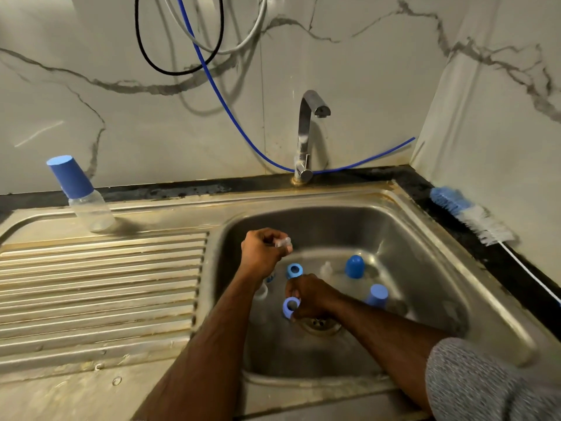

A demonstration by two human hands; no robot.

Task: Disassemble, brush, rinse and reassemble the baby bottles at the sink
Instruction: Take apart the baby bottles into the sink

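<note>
Now, down in the stainless steel sink basin (425, 238), your right hand (312, 296) has its fingers curled round a stiff blue plastic collar ring (290, 306); grip its rim. Your left hand (262, 250) pinches a small clear silicone teat (283, 242) (soft, slippery when wet); hold its base.

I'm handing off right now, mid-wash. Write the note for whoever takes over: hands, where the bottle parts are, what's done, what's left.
Left hand pinches a clear teat above the sink. Right hand grips a blue ring near the drain.
In the basin: another blue ring, a domed blue cap, a capped bottle, an open bottle.
One assembled bottle stands on the drainboard, apparently finished.
Brush lies on the right counter; tap is off.
Left: brush, rinse and reassemble the loose parts, then the capped bottle.
</note>
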